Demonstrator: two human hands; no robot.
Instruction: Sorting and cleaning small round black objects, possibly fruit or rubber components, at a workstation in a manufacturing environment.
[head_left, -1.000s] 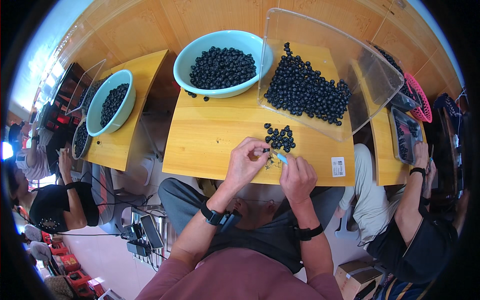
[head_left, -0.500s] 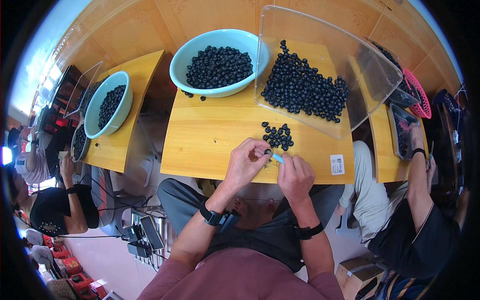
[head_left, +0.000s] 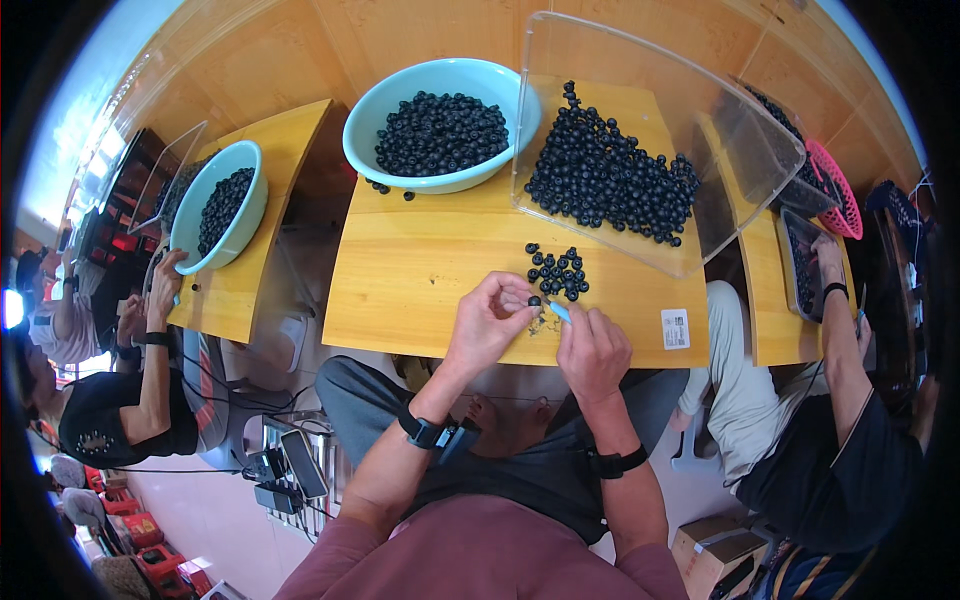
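Observation:
My left hand (head_left: 488,325) pinches one small black bead-like ball (head_left: 535,301) between thumb and fingers, just above the near part of the wooden table (head_left: 400,290). In my right hand (head_left: 594,352) is a slim tool with a light-blue handle (head_left: 560,313), its front end pointing at the ball; the tip is too small to make out. Pale crumbs (head_left: 540,326) lie on the wood below. Just beyond my fingers sits a small group of the same black balls (head_left: 557,272), some showing a pale ring or hole.
A light-blue basin (head_left: 360,145) of black balls stands far left on my table. A tilted clear plastic bin (head_left: 740,180) holds many more. A white label (head_left: 675,329) is at the right. Co-workers sit at side tables, with another blue basin (head_left: 250,215) and a pink basket (head_left: 848,195).
My hands have shifted only slightly, and the ball now shows more plainly between my left fingers. The co-worker at left has moved a hand up to the rim of their basin.

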